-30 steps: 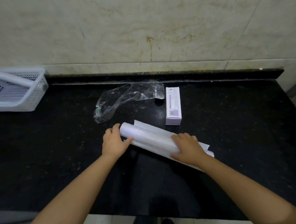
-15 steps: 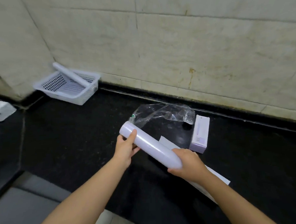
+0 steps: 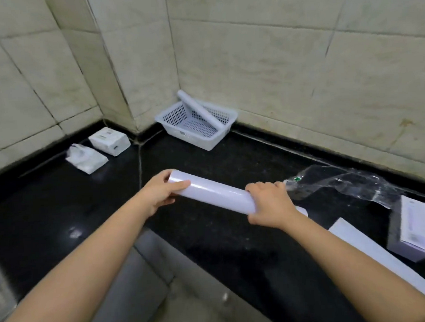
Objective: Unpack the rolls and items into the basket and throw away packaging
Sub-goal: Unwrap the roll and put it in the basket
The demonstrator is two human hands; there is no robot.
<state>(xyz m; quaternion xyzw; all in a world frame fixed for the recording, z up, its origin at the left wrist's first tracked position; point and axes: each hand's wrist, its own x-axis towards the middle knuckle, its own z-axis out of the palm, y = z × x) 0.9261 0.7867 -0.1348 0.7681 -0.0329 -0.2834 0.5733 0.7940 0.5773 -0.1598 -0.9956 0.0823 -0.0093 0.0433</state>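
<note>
I hold a white roll (image 3: 215, 195) level above the black counter, my left hand (image 3: 159, 190) gripping its left end and my right hand (image 3: 268, 204) its right end. A white perforated basket (image 3: 220, 135) stands in the corner by the wall, with another white roll (image 3: 199, 111) leaning across it. To the right lie a crumpled clear plastic wrapper (image 3: 348, 183), a flat white paper sheet (image 3: 374, 253) and a small white box (image 3: 412, 226).
A white box (image 3: 109, 140) and a white plastic-wrapped pack (image 3: 87, 158) lie on the counter's left wing. The black counter (image 3: 222, 234) forms an L around a tiled wall corner. Its front edge drops to a grey cabinet and floor below my arms.
Both hands lifted the roll off the paper sheet and carried it left toward the basket. The view swung left, bringing the corner and the left counter items into sight.
</note>
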